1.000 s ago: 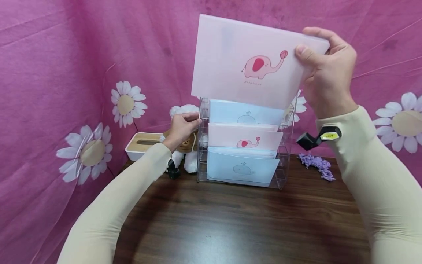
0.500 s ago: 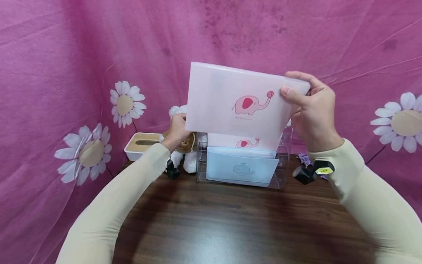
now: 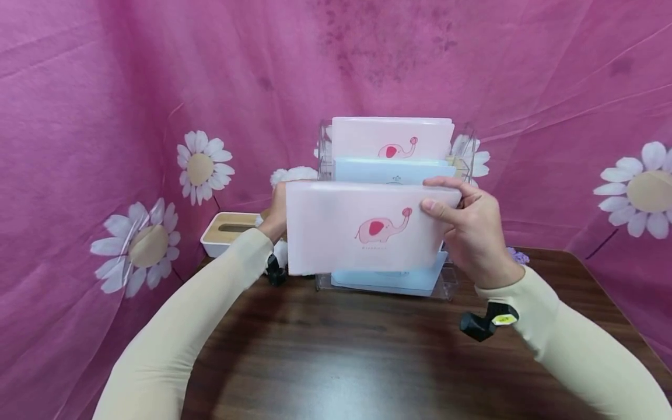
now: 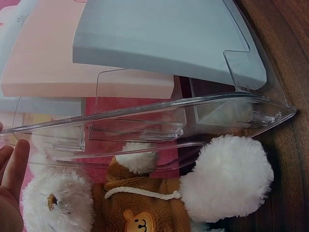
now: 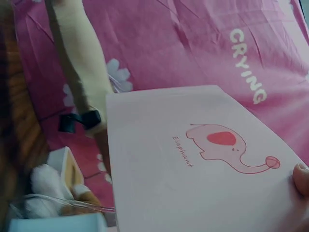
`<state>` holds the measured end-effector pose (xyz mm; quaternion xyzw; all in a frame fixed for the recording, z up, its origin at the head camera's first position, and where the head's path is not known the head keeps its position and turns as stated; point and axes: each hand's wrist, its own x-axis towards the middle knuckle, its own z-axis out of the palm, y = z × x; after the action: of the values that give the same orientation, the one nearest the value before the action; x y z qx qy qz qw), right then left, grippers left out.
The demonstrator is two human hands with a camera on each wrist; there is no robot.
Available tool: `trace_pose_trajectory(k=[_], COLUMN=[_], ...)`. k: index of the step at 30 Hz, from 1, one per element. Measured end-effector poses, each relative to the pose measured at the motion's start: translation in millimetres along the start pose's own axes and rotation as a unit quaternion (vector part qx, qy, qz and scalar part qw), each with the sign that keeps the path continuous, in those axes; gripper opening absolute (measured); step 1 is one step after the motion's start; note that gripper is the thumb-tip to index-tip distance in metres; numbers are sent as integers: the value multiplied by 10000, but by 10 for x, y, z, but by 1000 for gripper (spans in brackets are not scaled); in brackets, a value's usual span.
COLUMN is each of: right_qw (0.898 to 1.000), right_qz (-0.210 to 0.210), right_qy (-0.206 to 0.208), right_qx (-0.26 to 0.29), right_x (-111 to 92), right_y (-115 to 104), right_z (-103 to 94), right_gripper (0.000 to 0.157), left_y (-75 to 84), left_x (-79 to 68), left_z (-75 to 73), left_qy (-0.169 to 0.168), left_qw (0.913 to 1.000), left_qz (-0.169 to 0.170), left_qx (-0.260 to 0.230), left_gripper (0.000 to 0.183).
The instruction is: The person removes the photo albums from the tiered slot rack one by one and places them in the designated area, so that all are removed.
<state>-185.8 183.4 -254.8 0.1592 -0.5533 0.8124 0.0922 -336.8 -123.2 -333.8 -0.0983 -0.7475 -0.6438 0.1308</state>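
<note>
a person at the desk (image 3: 336,350) holds a pink folder (image 3: 325,233) up in front of a clear rack (image 4: 159,106), its long axis running nearly level, out to the left from the right grip (image 3: 475,233). that grip pinches the upper right corner, thumb on the printed face and fingers behind, parted by little more than the folder's own thickness. the rack stands beyond the right grip and to its left, its folders likewise set long side across; whether the held one touches it, i cannot tell from here. the left grip (image 3: 276,213) is the nearer to the rack, past the folder's far end and mostly hidden by it; its fingertips show about the rack's side edge and seem to have hold of it, how firmly i cannot say. folders number five: one in the right grip and four in the rack, top pink (image 3: 357,137), upper blue (image 3: 357,170), lower pink (image 4: 58,63) and lower blue (image 3: 367,281). around them: one plush toy (image 4: 145,198) just behind the left grip, one box (image 3: 228,233) off to that grip's left, one purple ornament (image 3: 520,255) beyond the right grip's wrist, partly hidden, and two cameras (image 3: 478,326), one strapped at each wrist.
</note>
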Motion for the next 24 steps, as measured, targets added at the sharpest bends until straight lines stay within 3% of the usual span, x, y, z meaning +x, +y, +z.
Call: trace_pose_trajectory(k=[2, 4, 6, 11, 18, 24], right_qw=[9997, 9988, 9974, 9938, 9886, 9755], right_qz=[203, 400, 585, 941, 1368, 2064], right_qy=[-125, -232, -343, -515, -421, -379], right_qx=[-80, -176, -233, -294, -462, -668], right_x=[-81, -169, -257, -463, -730, -875], right_y=[75, 156, 241, 443, 711, 918], right_z=[-14, -31, -51, -103, -146, -134], right_gripper=[25, 27, 29, 31, 30, 25], left_y=[140, 206, 246, 243, 231, 244], left_x=[-71, -103, -118, -112, -103, -109], left_z=[33, 55, 73, 92, 87, 104], left_qy=[-69, -231, -232, -123, -62, -68], left_qw=[9980, 9974, 9967, 9948, 9954, 9957], left_qz=[-553, -682, -692, -996, -920, -888], left_qx=[-307, 18, 345, 141, 272, 256], left_gripper=[20, 34, 37, 38, 35, 35])
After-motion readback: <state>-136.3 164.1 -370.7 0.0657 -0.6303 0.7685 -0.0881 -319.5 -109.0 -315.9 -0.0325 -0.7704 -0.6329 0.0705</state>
